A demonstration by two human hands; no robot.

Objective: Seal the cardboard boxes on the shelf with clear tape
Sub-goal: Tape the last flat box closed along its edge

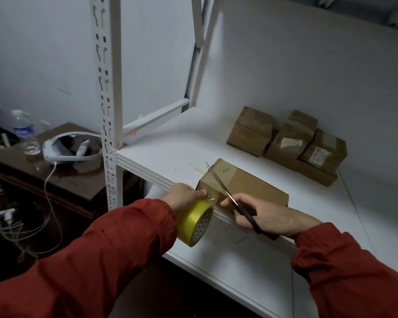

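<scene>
A cardboard box (248, 182) lies near the front edge of the white shelf (170, 148). My left hand (184, 195) grips a yellowish roll of clear tape (194, 222) just off the box's near left corner, and a short strip of tape runs from the roll to the box. My right hand (262, 216) holds black-handled scissors (230, 198) whose blades lie slightly parted, pointing up and left over the box beside the taut strip. Several more cardboard boxes (290, 143) sit grouped at the back right of the shelf.
A white perforated upright post (108, 99) stands at the shelf's left front corner. To the left, a dark wooden table (62, 177) carries a white headset (67, 148), a water bottle (24, 131) and cables. Another shelf board (239, 271) lies below.
</scene>
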